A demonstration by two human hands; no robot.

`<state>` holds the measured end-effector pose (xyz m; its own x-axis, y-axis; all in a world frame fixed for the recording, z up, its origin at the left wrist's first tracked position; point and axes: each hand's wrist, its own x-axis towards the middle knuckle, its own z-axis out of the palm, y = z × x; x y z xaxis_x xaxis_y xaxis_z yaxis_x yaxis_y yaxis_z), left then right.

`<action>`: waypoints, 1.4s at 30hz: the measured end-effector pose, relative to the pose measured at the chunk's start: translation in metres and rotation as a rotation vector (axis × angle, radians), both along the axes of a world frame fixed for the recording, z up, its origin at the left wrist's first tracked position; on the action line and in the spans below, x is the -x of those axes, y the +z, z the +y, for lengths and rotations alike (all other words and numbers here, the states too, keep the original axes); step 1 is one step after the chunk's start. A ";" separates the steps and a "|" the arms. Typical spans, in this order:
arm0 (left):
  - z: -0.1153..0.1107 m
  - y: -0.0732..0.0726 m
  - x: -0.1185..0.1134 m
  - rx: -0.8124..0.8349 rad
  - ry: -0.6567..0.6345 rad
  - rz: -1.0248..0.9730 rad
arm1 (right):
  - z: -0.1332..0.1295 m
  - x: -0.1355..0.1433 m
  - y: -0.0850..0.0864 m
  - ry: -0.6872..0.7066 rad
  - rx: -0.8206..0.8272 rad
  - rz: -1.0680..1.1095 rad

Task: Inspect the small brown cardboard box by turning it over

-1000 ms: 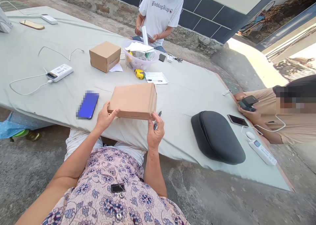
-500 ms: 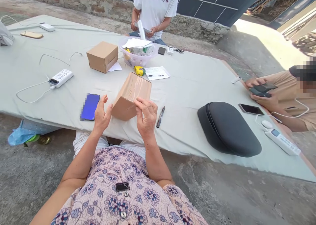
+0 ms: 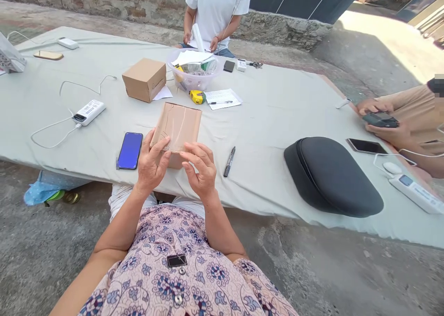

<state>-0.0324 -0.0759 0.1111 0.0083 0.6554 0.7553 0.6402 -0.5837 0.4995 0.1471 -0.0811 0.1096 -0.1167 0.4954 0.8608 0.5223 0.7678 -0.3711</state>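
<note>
I hold a flat brown cardboard box (image 3: 177, 125) over the near edge of the cloth-covered table (image 3: 270, 117), its taped face turned up towards me. My left hand (image 3: 151, 162) grips its near left corner, thumb on top. My right hand (image 3: 199, 170) pinches the near edge at the right. A blue phone (image 3: 130, 150) lies just left of my left hand. Just right of my right hand, a black marker (image 3: 229, 161) rests on the cloth.
A black case (image 3: 331, 177) sits at the right. Behind lie a second cardboard box (image 3: 144, 79), a clear bowl of items (image 3: 194, 73), a yellow tape measure (image 3: 197, 96), paper with pen (image 3: 222, 99) and a white power bank (image 3: 89, 112). Two other people work at the table's far and right sides.
The box went from lying flat to tipped on end, then turned so its taped face points up. Both hands shifted to its near edge. The marker left my right hand and lies on the cloth.
</note>
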 end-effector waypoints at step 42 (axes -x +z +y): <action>-0.006 0.005 0.015 0.064 -0.170 0.115 | 0.034 -0.044 -0.037 -0.049 0.458 0.625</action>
<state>-0.0475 -0.0819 0.1158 0.2066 0.6840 0.6997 0.5899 -0.6576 0.4686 0.1911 -0.0472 0.0725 0.3543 0.8097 0.4677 0.1408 0.4483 -0.8827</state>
